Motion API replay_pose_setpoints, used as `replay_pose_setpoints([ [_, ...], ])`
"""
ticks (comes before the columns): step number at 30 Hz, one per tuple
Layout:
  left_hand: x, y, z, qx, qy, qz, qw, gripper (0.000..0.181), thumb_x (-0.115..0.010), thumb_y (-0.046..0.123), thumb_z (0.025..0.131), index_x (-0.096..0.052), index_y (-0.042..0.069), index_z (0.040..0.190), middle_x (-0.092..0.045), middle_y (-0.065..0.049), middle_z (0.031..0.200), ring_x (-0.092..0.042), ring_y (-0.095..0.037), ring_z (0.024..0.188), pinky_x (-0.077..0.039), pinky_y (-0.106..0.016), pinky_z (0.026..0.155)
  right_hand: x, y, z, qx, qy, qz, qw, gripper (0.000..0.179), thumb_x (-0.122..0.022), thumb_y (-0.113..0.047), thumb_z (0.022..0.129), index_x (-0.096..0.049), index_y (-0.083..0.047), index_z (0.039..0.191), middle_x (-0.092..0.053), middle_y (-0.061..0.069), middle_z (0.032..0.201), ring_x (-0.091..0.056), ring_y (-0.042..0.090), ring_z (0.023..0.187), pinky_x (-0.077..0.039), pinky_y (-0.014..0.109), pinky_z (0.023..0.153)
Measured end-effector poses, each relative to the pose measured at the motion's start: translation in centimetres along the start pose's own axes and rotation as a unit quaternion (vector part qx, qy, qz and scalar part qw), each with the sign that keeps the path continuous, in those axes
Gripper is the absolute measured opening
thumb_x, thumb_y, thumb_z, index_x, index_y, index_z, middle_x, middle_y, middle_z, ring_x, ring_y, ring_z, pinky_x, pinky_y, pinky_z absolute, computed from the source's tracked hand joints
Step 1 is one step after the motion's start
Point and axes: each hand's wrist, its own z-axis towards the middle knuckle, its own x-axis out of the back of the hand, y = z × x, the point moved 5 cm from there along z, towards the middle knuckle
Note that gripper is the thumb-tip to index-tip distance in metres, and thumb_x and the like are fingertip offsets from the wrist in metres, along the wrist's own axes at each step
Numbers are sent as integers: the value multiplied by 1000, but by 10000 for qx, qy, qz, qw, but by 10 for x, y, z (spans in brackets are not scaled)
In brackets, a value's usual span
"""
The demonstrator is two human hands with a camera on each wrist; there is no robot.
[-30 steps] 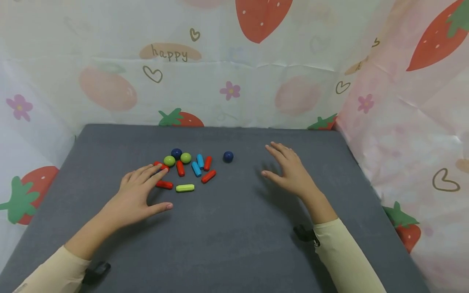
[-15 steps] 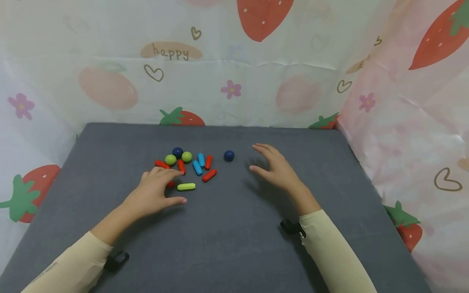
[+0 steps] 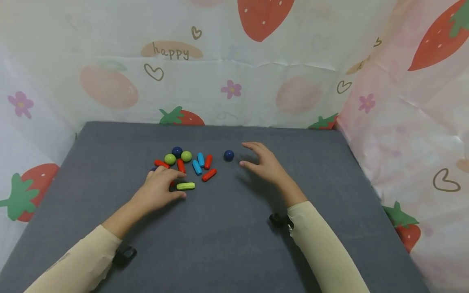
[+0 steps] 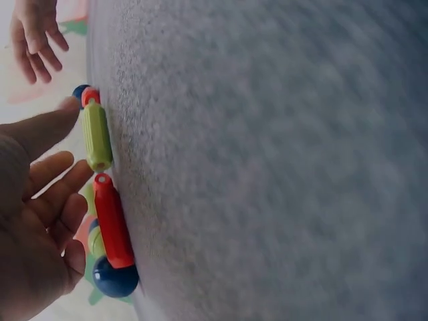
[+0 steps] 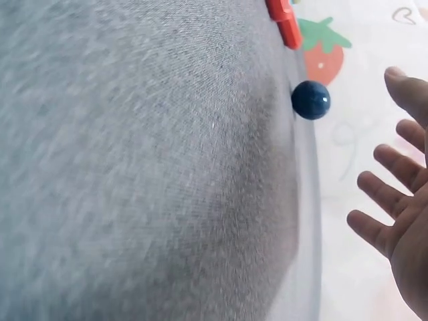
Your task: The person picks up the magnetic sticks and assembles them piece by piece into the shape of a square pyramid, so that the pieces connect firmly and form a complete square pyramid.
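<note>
Yellow-green stick (image 3: 185, 186) on the grey tabletop (image 3: 223, 244), toward its far edge, left of centre, left hand (image 3: 158, 187) just beside it, thumb and fingers parted, lone dark blue ball (image 3: 229, 155) nearer that edge, right hand (image 3: 266, 165) near it, fingers spread

1 lime rod (image 3: 185, 186) lies flat, 1 navy ball (image 3: 229, 155) farther back and right.
</note>
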Motion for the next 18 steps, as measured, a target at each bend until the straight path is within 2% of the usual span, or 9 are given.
replay_pose_setpoints([
  [8,-1,3,10,0,31,21,10000,40,-89,28,81,-76,14,117,-75,-1,113,-53,-22,99,-33,-41,80,-10,8,15,-273,29,303,9992,61,-77,-28,94,-53,-17,149,-53,5,149,-49,25,138,-39,47,115],
  [18,-5,5,13,77,8,41,10000,30,-90,21,79,-80,18,107,-75,4,100,-51,-21,90,-32,-40,76,-30,15,24,-733,-163,784,9941,54,-76,-23,95,-58,-17,145,-56,5,145,-52,26,135,-41,48,113],
])
